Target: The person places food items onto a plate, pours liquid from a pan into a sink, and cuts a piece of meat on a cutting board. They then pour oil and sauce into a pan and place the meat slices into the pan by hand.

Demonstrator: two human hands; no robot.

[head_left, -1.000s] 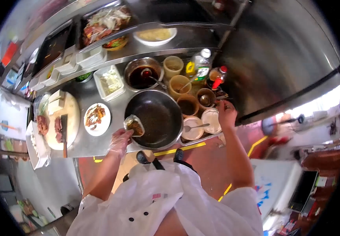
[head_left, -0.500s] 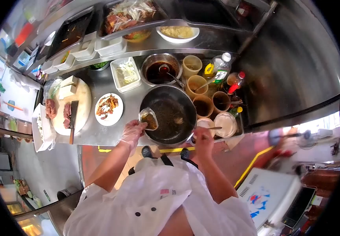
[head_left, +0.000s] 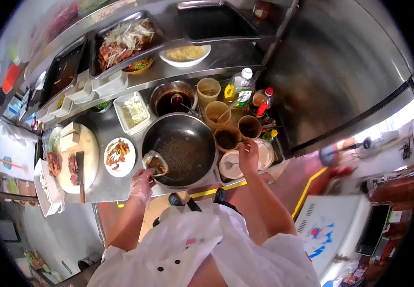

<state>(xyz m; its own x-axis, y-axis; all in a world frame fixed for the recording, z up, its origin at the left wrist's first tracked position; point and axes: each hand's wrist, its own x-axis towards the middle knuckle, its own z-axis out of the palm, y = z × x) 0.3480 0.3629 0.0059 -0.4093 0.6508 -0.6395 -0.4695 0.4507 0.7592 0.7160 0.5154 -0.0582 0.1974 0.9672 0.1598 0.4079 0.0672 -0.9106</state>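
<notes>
My left hand (head_left: 142, 185), in a clear plastic glove, pinches a small clear bowl (head_left: 156, 163) with brownish contents, tilted at the left rim of the black wok (head_left: 183, 143). The wok's inside looks dark and wet. To the right of the wok, my bare right hand (head_left: 249, 155) is closed at the fingertips, beside the tub of dark sauce (head_left: 227, 138). Whatever those fingers grip is too small to make out. Just left of that hand, a spoon (head_left: 231, 164) rests in a tub of white seasoning (head_left: 227, 171). A second pale tub (head_left: 266, 152) is partly behind the hand.
A steel pot of dark sauce with a ladle (head_left: 176, 98), an oil bottle (head_left: 240, 86) and a red-capped bottle (head_left: 262, 100) stand behind. Leftward are a plate of food (head_left: 119, 157), a round board (head_left: 87, 143) and a cleaver (head_left: 80, 172). Trays line the shelf above.
My right hand has moved from the white seasoning tub up toward the dark sauce tub, leaving the spoon there. My left hand still holds the bowl at the wok. The camera view has shifted.
</notes>
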